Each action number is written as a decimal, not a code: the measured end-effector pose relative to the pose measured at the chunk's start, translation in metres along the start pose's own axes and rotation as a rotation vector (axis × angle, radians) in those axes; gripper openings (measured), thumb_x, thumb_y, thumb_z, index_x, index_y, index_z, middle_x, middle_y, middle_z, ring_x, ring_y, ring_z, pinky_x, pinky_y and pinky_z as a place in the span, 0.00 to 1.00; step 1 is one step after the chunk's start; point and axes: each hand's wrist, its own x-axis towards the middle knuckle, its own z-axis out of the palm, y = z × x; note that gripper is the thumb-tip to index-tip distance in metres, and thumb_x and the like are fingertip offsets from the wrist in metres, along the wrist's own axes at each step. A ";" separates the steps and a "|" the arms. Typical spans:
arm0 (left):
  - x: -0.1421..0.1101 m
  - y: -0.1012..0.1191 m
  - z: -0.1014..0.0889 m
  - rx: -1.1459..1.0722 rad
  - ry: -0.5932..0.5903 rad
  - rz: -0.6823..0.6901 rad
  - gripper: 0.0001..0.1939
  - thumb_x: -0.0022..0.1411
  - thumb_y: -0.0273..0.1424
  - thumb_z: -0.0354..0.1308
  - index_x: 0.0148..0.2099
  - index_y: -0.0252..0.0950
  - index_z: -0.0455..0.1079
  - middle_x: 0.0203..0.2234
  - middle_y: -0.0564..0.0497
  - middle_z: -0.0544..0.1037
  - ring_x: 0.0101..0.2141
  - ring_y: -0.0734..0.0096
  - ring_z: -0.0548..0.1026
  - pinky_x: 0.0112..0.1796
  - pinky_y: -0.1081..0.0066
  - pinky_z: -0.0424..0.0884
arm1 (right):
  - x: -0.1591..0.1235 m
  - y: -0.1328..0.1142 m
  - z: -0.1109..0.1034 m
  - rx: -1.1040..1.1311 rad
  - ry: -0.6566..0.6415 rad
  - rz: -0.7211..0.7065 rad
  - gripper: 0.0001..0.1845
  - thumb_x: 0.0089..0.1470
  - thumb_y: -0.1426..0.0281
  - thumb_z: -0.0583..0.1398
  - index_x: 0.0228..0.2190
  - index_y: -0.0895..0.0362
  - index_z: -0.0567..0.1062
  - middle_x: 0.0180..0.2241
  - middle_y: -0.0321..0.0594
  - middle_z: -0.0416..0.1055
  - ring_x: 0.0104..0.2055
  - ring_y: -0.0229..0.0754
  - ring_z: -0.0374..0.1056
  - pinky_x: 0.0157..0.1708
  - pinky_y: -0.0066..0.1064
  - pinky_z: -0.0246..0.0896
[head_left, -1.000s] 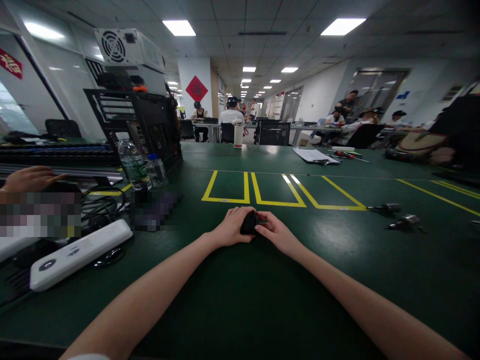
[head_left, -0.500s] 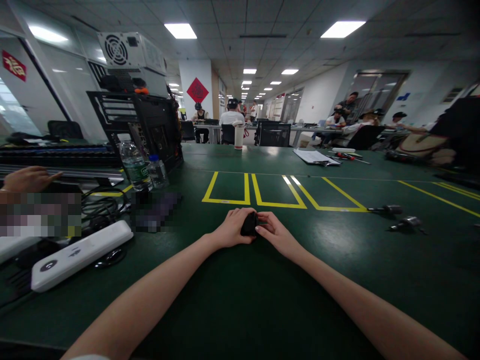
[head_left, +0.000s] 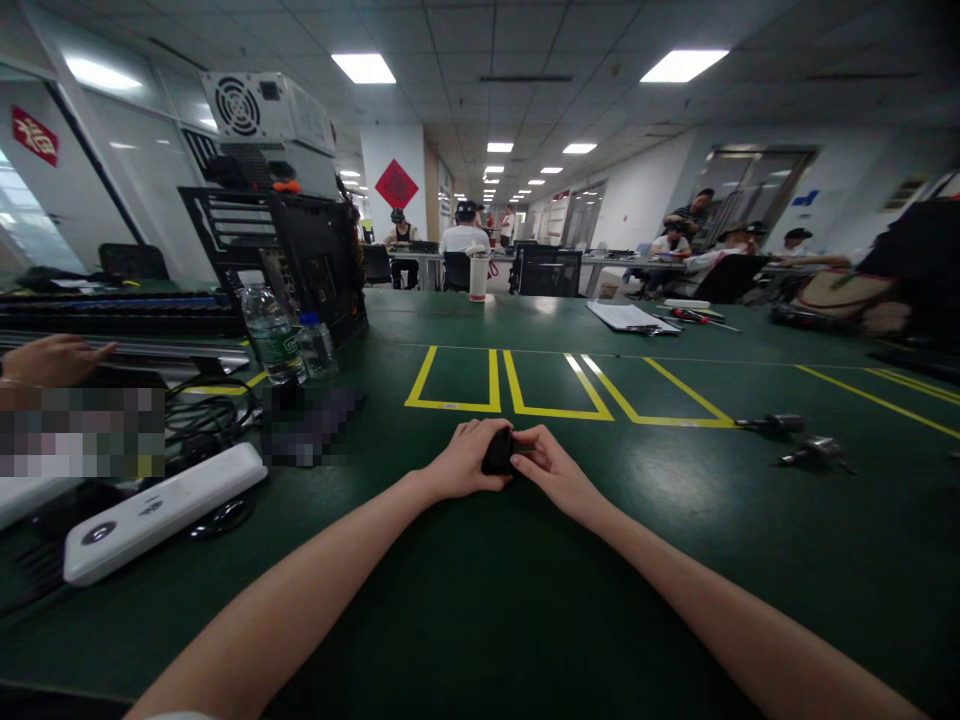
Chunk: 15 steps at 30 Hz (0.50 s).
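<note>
A small black block-like object [head_left: 496,455], its exact kind too dark to make out, is between my hands just above or on the green tabletop [head_left: 480,580]. My left hand [head_left: 466,460] wraps round its left side, thumb below and fingers over the top. From the other side, my right hand [head_left: 549,463] pinches at its right edge with thumb and fingertips. Whatever small part lies under those fingertips is hidden. Yellow tape outlines [head_left: 450,406] lie on the table just beyond both hands.
Two metal drill chucks [head_left: 814,452] [head_left: 780,424] lie to the right. At left are a white power strip [head_left: 165,512], coiled black cables [head_left: 206,410], water bottles [head_left: 271,335] and a black computer case [head_left: 315,260]. Another person's hand [head_left: 56,360] rests at far left. A clipboard [head_left: 630,317] lies farther back.
The camera view has tipped very slightly. My two hands keep nearly the same hold on the black object; the right fingers shift only a little.
</note>
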 end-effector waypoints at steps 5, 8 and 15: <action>0.000 0.001 -0.001 -0.014 -0.016 -0.016 0.32 0.46 0.35 0.60 0.52 0.41 0.50 0.44 0.48 0.64 0.44 0.60 0.64 0.47 0.59 0.55 | 0.000 -0.002 -0.003 -0.045 -0.012 0.085 0.17 0.50 0.68 0.55 0.44 0.53 0.61 0.44 0.40 0.62 0.47 0.42 0.61 0.48 0.41 0.57; 0.000 0.001 -0.002 -0.014 -0.011 -0.005 0.32 0.46 0.34 0.60 0.52 0.40 0.51 0.44 0.48 0.64 0.43 0.61 0.64 0.47 0.60 0.55 | -0.001 -0.005 -0.003 -0.033 -0.051 0.056 0.17 0.49 0.69 0.57 0.42 0.53 0.62 0.43 0.39 0.62 0.47 0.42 0.61 0.48 0.40 0.58; -0.001 0.001 -0.002 -0.017 -0.017 -0.003 0.31 0.47 0.36 0.59 0.52 0.41 0.51 0.45 0.48 0.64 0.44 0.60 0.63 0.48 0.59 0.55 | -0.004 -0.010 -0.001 -0.011 -0.031 0.025 0.10 0.51 0.69 0.54 0.38 0.53 0.63 0.41 0.37 0.62 0.44 0.40 0.63 0.45 0.37 0.61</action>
